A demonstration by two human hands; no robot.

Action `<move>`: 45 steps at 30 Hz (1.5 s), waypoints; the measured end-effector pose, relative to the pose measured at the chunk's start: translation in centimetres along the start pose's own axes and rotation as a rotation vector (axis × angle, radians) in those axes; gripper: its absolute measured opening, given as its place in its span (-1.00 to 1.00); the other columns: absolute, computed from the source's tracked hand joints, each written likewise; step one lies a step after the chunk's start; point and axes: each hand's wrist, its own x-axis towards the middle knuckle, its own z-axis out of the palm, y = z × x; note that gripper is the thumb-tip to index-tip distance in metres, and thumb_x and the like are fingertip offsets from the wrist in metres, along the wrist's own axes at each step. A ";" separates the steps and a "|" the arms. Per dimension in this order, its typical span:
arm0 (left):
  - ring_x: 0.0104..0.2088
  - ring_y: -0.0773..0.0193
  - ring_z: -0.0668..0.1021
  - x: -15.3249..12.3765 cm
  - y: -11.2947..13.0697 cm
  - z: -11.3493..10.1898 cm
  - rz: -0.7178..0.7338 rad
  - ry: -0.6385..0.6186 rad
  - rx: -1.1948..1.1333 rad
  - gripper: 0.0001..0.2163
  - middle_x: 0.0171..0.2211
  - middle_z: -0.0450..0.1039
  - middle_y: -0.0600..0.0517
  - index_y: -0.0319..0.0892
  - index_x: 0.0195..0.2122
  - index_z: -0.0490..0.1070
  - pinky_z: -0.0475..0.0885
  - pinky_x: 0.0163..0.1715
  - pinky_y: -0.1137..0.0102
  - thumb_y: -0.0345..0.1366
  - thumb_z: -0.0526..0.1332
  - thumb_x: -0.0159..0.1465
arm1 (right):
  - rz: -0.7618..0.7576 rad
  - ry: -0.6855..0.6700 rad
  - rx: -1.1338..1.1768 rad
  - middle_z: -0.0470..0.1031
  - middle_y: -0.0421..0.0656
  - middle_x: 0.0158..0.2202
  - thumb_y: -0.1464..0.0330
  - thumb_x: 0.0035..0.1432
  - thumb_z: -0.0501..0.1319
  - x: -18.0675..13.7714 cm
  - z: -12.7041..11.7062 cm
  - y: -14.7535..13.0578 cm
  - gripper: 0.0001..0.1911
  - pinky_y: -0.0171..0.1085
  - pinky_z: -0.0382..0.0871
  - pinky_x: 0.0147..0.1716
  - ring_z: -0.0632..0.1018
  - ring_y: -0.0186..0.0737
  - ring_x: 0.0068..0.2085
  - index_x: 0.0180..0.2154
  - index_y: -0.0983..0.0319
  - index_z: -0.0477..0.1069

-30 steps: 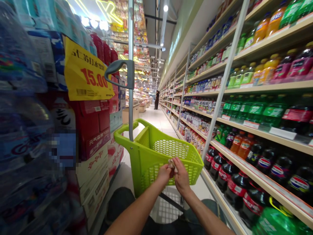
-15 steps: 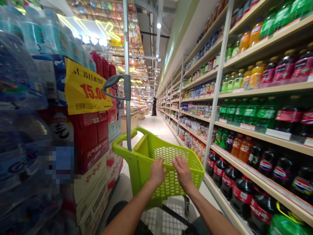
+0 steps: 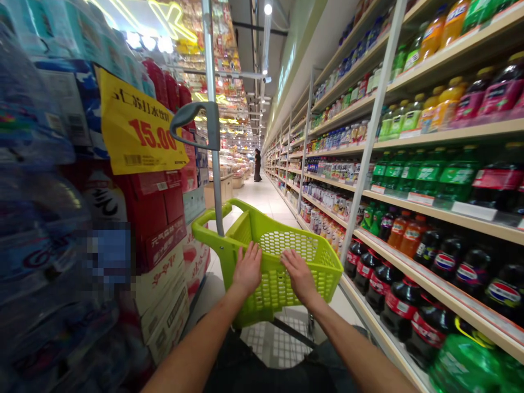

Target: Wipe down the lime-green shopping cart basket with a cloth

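Note:
Ahead of me stands a lime-green shopping cart (image 3: 282, 292) with perforated basket sides. My left hand (image 3: 248, 268) lies against the near side of its basket, fingers stretched up to the rim. To its right, my right hand (image 3: 299, 275) touches the same side, its fingers extended and fingertips at the rim. Neither hand's fingers are wrapped round anything I can see; their palm sides are hidden. A metal pole (image 3: 210, 71) rises from the cart's left end and carries a grey loop handle (image 3: 213, 125).
Shelves (image 3: 458, 203) of bottled drinks line the right side, close to the cart. Stacked drink cartons (image 3: 166, 234) and wrapped bottles stand close on the left, with a yellow price sign (image 3: 141, 131). A person (image 3: 257, 165) stands far down the aisle floor (image 3: 262, 203).
My left hand has shifted left along the basket side, its fingers straightening from a curled pose. My right hand stays near the rim. The view has tilted down slightly and the shelves look nearer.

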 end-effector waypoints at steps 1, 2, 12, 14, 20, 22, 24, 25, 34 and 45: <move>0.23 0.12 -0.03 -0.2 -0.2 0.0 0.003 0.007 0.006 -0.48 0.22 -0.02 -0.10 -0.31 0.15 0.06 -0.16 0.17 0.06 -0.38 -0.02 0.12 | -0.024 -0.032 0.004 0.37 -0.04 0.01 0.59 0.12 -0.01 -1.3 0.5 -0.3 -0.62 -0.02 0.25 0.03 0.19 -0.14 0.16 -0.08 0.23 0.38; 0.23 0.12 -0.04 -0.3 -0.3 0.1 0.008 0.011 0.010 -0.47 0.22 -0.04 -0.10 -0.31 0.16 0.05 -0.15 0.17 0.06 -0.38 -0.02 0.11 | -0.062 -0.075 0.014 0.40 -0.04 -0.02 0.59 0.12 -0.01 -2.7 1.1 -0.7 -0.63 -0.05 0.29 0.00 0.23 -0.15 0.14 -0.09 0.23 0.40; 0.25 0.15 -0.11 -2.7 -1.9 1.8 0.093 0.104 0.048 -0.44 0.26 -0.16 -0.06 -0.28 0.20 -0.06 -0.15 0.18 0.09 -0.38 -0.04 0.12 | -0.044 -0.003 0.064 0.33 -0.04 0.05 0.58 0.14 -0.05 0.6 0.6 -3.0 -0.59 -0.01 0.22 0.07 0.14 -0.13 0.19 -0.01 0.25 0.32; 0.24 0.17 -0.09 -3.8 -2.3 2.5 0.132 0.091 0.063 -0.45 0.25 -0.14 -0.05 -0.27 0.19 -0.04 -0.13 0.18 0.10 -0.39 -0.05 0.12 | -0.067 -0.070 0.040 0.39 -0.04 -0.01 0.59 0.13 -0.03 -0.7 1.3 -3.1 -0.61 -0.03 0.30 0.00 0.24 -0.10 0.14 -0.06 0.25 0.37; 0.23 0.16 -0.03 -6.1 -4.6 4.1 0.126 0.077 0.086 -0.46 0.24 -0.08 -0.05 -0.27 0.18 0.01 -0.08 0.16 0.11 -0.40 -0.05 0.11 | -0.121 -0.147 0.065 0.38 -0.09 0.01 0.60 0.12 -0.02 -1.5 2.2 -4.7 -0.60 -0.09 0.34 -0.03 0.26 -0.14 0.13 -0.05 0.23 0.36; 0.23 0.16 -0.02 -6.3 -5.4 3.8 0.102 0.094 0.083 -0.45 0.23 -0.07 -0.07 -0.28 0.17 0.02 -0.10 0.17 0.10 -0.41 -0.04 0.10 | -0.105 -0.070 0.075 0.31 -0.07 0.07 0.59 0.14 -0.05 1.0 1.9 -5.1 -0.59 -0.05 0.22 0.07 0.13 -0.15 0.19 -0.01 0.25 0.32; 0.23 0.16 -0.02 -6.2 -6.1 3.3 0.078 0.117 0.081 -0.45 0.23 -0.06 -0.09 -0.29 0.17 0.03 -0.14 0.17 0.10 -0.41 -0.03 0.09 | -0.097 -0.047 0.069 0.28 -0.07 0.09 0.57 0.15 -0.04 2.5 2.3 -5.4 -0.59 -0.03 0.16 0.10 0.09 -0.15 0.21 0.01 0.25 0.30; 0.23 0.16 -0.02 -6.2 -6.4 3.1 0.071 0.127 0.082 -0.45 0.23 -0.05 -0.09 -0.30 0.16 0.04 -0.15 0.18 0.11 -0.42 -0.03 0.09 | -0.106 -0.059 0.063 0.30 -0.06 0.07 0.57 0.16 -0.04 2.4 2.7 -5.6 -0.60 -0.02 0.17 0.09 0.11 -0.14 0.20 0.00 0.25 0.31; 0.23 0.16 0.00 -6.8 -8.5 2.2 0.015 0.224 0.074 -0.44 0.22 -0.02 -0.07 -0.28 0.15 0.08 -0.14 0.17 0.10 -0.45 -0.03 0.06 | -0.124 -0.113 0.109 0.32 -0.09 0.07 0.55 0.15 -0.01 3.6 3.5 -7.8 -0.63 -0.09 0.20 0.08 0.15 -0.16 0.19 -0.02 0.26 0.33; 0.23 0.14 0.01 -7.2 -10.5 0.8 -0.092 0.195 0.083 -0.41 0.22 -0.04 -0.08 -0.30 0.16 0.06 -0.08 0.17 0.13 -0.46 -0.02 0.02 | -0.217 -0.187 0.175 0.38 -0.09 0.01 0.49 0.16 0.02 6.4 4.3 -10.7 -0.67 -0.10 0.28 0.03 0.23 -0.15 0.14 -0.04 0.23 0.35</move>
